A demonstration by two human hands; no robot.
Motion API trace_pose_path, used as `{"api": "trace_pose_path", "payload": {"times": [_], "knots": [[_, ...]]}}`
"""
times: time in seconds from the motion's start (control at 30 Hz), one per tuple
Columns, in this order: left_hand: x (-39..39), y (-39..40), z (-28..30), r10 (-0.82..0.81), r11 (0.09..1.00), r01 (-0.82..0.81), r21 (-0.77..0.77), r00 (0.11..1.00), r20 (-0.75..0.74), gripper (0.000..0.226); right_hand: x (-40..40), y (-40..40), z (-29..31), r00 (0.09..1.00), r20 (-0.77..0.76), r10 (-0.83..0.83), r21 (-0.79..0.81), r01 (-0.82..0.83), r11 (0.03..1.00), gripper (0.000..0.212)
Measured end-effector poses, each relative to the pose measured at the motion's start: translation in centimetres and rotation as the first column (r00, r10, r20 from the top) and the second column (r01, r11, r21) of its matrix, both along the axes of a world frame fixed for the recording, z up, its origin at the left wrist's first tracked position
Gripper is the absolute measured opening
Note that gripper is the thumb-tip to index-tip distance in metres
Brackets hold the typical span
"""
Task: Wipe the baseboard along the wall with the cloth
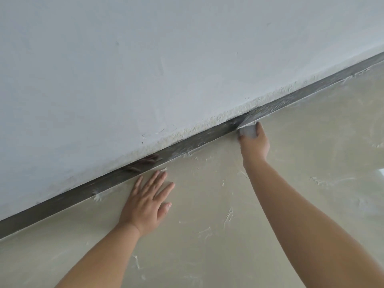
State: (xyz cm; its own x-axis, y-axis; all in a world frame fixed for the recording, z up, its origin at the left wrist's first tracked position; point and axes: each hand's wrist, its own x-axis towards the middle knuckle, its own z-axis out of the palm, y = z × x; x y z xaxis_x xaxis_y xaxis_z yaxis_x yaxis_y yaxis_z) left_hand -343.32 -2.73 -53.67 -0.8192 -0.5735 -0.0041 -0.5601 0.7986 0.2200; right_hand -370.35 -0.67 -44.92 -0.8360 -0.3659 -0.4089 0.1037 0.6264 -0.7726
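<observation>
While I watch through the head camera, the pale blue-grey wall (145, 59) fills the whole upper part of my view, its lowest edge rough and crumbly where the plaster meets the trim. Below it spreads the beige floor (301, 204), smooth but streaked with whitish dried smears and scrapes. Between the two runs the dark grey baseboard (62, 199), a narrow band slanting from the lower left up to the upper right, dusty and flecked with pale marks, with a brownish patch partway along it. Both bare forearms reach in from the bottom edge. My left hand (148, 201) lies flat on the floor just beside the baseboard, palm down, fingers straight and spread apart, the fingertips near the trim but, as far as I can see, not on it. My right hand (254, 142) is stretched farther along to the right, at the foot of the baseboard, with thumb and fingers curled round a small light grey cloth (247, 131). That cloth is bunched in the grip and pressed against the bottom of the baseboard where it meets the floor; most of it is hidden by the hand, so I cannot tell how it is folded.
</observation>
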Motion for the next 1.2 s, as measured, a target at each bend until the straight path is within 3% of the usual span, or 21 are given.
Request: {"api": "trace_pose_path", "payload": {"times": [0.17, 0.37, 0.67, 0.93, 1.1, 1.2], "knots": [[0.1, -0.1, -0.1, -0.012, 1.000, 0.012, -0.012, 1.000, -0.009, 0.051, 1.3, -0.8, -0.6, 0.998, 0.063, 0.019, -0.027, -0.017, 0.999, 0.065], [0.1, 0.0, -0.2, -0.007, 1.000, 0.007, -0.007, 1.000, -0.026, 0.051, 1.7, -2.0, 0.5, 0.969, 0.209, -0.132, -0.133, 0.162, 0.978, 0.069], [0.1, 0.1, -0.5, 0.000, 1.000, -0.001, -0.019, 0.999, -0.053, 0.051, 1.7, -1.8, 2.8, 0.968, 0.093, -0.234, -0.269, 0.250, 0.930, 0.054], [0.0, 0.1, -0.3, 0.011, 1.000, -0.010, 0.008, 0.998, -0.058, 0.051, 3.9, -2.7, 0.2, 0.912, 0.320, -0.256, -0.237, 0.339, 0.910, 0.061], [0.0, -0.1, -0.2, 0.011, 1.000, -0.011, 0.006, 0.998, -0.069, 0.051, 0.2, -2.7, 3.0, 0.923, 0.147, -0.356, -0.319, 0.385, 0.866, 0.058], [0.1, -0.1, -0.2, 0.012, 1.000, -0.011, 0.006, 0.997, -0.073, 0.052, 1.5, -2.3, 4.1, 0.961, 0.099, -0.260, -0.331, 0.278, 0.902, 0.054]]}}
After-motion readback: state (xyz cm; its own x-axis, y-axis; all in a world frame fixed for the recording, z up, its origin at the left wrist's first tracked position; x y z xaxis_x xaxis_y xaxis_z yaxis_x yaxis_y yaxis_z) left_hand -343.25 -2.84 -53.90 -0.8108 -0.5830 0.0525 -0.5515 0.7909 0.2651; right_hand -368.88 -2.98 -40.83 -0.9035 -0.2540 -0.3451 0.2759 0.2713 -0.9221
